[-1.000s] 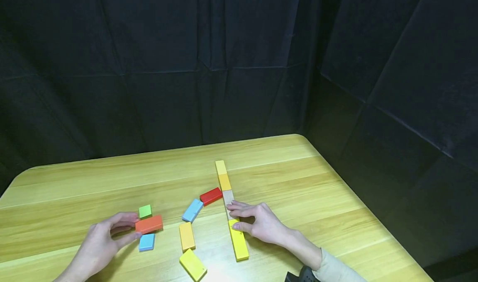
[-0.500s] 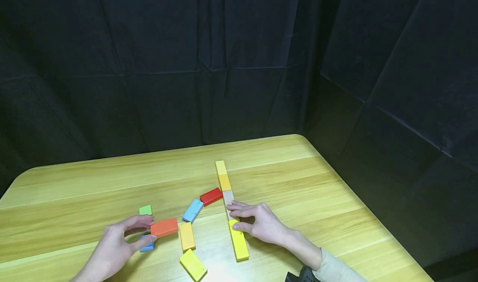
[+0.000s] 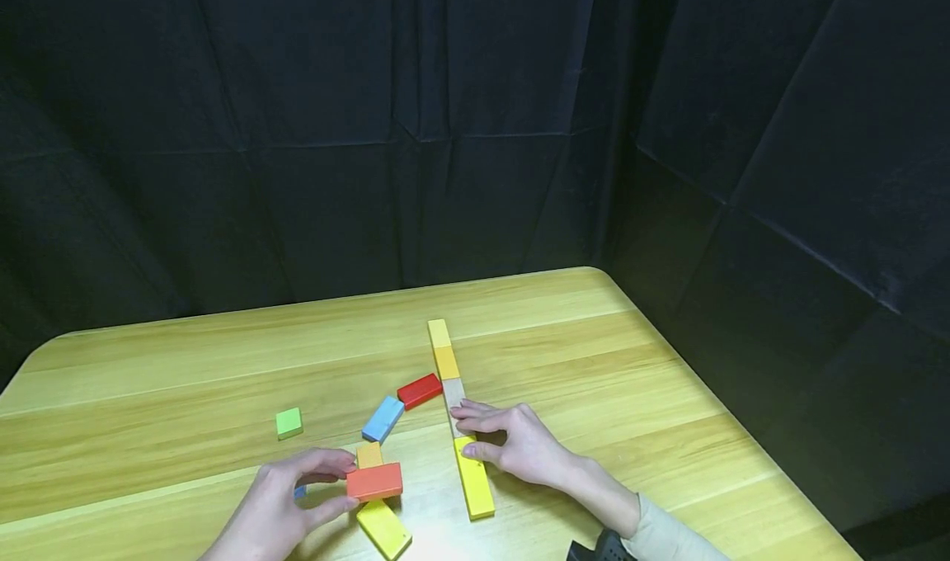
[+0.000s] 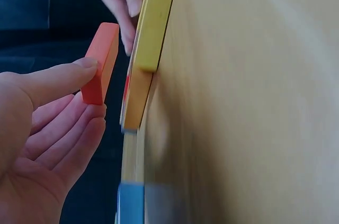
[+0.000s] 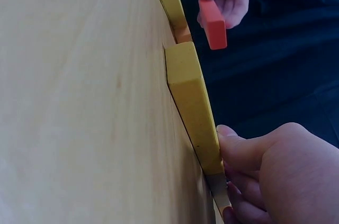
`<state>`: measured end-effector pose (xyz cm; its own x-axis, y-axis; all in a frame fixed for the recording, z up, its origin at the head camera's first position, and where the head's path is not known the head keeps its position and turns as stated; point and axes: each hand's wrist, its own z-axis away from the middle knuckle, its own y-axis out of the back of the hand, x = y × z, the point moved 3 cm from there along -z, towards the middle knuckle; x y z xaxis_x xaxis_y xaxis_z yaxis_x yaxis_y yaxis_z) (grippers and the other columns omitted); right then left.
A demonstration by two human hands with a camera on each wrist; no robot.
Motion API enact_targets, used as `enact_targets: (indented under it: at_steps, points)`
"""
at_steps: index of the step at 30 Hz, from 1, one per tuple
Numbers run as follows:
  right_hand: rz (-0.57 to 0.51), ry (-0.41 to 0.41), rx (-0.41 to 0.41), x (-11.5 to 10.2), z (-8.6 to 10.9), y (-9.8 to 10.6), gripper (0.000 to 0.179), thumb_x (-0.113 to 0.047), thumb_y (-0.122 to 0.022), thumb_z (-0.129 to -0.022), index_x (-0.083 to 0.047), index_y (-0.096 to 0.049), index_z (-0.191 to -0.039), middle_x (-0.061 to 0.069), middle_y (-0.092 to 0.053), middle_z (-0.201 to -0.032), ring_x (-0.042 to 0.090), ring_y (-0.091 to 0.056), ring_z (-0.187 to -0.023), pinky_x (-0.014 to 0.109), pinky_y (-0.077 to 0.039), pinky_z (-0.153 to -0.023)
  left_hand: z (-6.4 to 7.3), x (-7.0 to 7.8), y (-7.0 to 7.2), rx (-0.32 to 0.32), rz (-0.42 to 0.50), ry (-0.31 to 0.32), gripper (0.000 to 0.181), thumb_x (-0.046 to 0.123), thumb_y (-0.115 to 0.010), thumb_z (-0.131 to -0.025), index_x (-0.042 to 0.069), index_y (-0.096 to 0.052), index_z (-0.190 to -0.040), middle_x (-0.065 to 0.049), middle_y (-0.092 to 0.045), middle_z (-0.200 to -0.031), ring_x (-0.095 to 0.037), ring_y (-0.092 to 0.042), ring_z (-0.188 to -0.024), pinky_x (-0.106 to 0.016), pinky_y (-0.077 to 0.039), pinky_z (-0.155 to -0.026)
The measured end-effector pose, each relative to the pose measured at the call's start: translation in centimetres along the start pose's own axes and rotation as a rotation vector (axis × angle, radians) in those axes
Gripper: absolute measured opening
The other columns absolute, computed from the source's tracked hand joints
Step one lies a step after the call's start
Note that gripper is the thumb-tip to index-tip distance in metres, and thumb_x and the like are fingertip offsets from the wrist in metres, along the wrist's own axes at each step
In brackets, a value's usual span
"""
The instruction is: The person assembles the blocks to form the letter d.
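Observation:
My left hand (image 3: 278, 499) pinches an orange-red block (image 3: 374, 482) by its left end, thumb on one side and fingers on the other. In the left wrist view this block (image 4: 101, 62) hangs above the tabletop. From the head it overlaps a light orange block (image 3: 369, 455) and the end of a yellow block (image 3: 384, 530). My right hand (image 3: 519, 445) rests on a straight row, with fingertips on a plain wooden block (image 3: 453, 391) and the thumb at a long yellow block (image 3: 477, 487). Farther along that row lie an orange block (image 3: 447, 363) and a pale yellow one (image 3: 439, 332).
A red block (image 3: 420, 391) touches the row and, with a light blue block (image 3: 383, 418), continues the curve of blocks. A green block (image 3: 289, 421) lies alone at left; a blue block (image 3: 300, 492) is mostly hidden behind my left hand. Dark cloth (image 3: 334, 198) hangs beyond the table (image 3: 185, 379).
My left hand has carried the orange-red block rightward and slightly nearer, from between the green and blue blocks to over the curve. The right hand has not moved.

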<state>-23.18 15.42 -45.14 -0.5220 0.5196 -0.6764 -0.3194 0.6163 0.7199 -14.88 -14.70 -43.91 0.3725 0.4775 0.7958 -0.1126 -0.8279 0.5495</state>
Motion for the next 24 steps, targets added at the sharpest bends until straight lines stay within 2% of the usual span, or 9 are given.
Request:
enact_targets:
  at_steps: [3, 6, 12, 19, 24]
  points:
    - [0.0, 0.0, 0.001, 0.0, 0.0, 0.0, 0.037, -0.024, -0.076, -0.089, -0.008, -0.072, -0.121, -0.008, -0.062, -0.136, 0.014, -0.051, -0.136, 0.043, -0.039, -0.114, 0.1, 0.5, -0.8, -0.008, 0.012, -0.113, 0.033, 0.024, -0.083, -0.082, 0.013, -0.071, -0.11, 0.007, -0.074, -0.102, -0.004, -0.069, -0.092, -0.028, -0.059, -0.082]
    - [0.001, 0.004, 0.0, 0.0, 0.0, 0.0, 0.037, -0.024, -0.077, -0.088, -0.008, -0.072, -0.121, -0.008, -0.062, -0.137, 0.015, -0.051, -0.136, 0.043, -0.039, -0.114, 0.2, 0.9, -1.6, -0.019, 0.018, -0.181, 0.033, 0.023, -0.084, -0.081, 0.012, -0.071, -0.109, 0.008, -0.074, -0.1, -0.005, -0.069, -0.089, -0.027, -0.059, -0.08]
    - [0.008, 0.005, 0.001, 0.0, 0.0, 0.0, 0.037, -0.024, -0.077, -0.088, -0.008, -0.072, -0.121, -0.009, -0.062, -0.136, 0.014, -0.05, -0.136, 0.043, -0.039, -0.114, 0.2, 1.5, -3.1, -0.112, 0.062, -0.19, 0.031, 0.026, -0.084, -0.082, 0.014, -0.071, -0.107, 0.009, -0.073, -0.098, -0.003, -0.068, -0.088, -0.026, -0.058, -0.078]
    - [0.016, 0.007, 0.002, 0.0, 0.0, 0.0, 0.037, -0.026, -0.076, -0.089, -0.009, -0.072, -0.121, -0.009, -0.062, -0.136, 0.014, -0.05, -0.136, 0.043, -0.039, -0.114, -0.1, 2.1, -4.7, -0.141, 0.057, -0.292, 0.025, 0.021, -0.082, -0.083, 0.014, -0.071, -0.104, 0.008, -0.073, -0.096, -0.002, -0.067, -0.087, -0.023, -0.057, -0.077]
    - [0.018, 0.004, 0.002, 0.0, 0.0, 0.0, 0.037, -0.026, -0.076, -0.089, -0.009, -0.072, -0.121, -0.01, -0.062, -0.136, 0.014, -0.05, -0.136, 0.043, -0.039, -0.114, 0.0, 2.4, -5.4, -0.155, 0.05, -0.315, 0.024, 0.021, -0.083, -0.082, 0.015, -0.071, -0.102, 0.01, -0.072, -0.095, 0.0, -0.063, -0.085, -0.021, -0.055, -0.073]
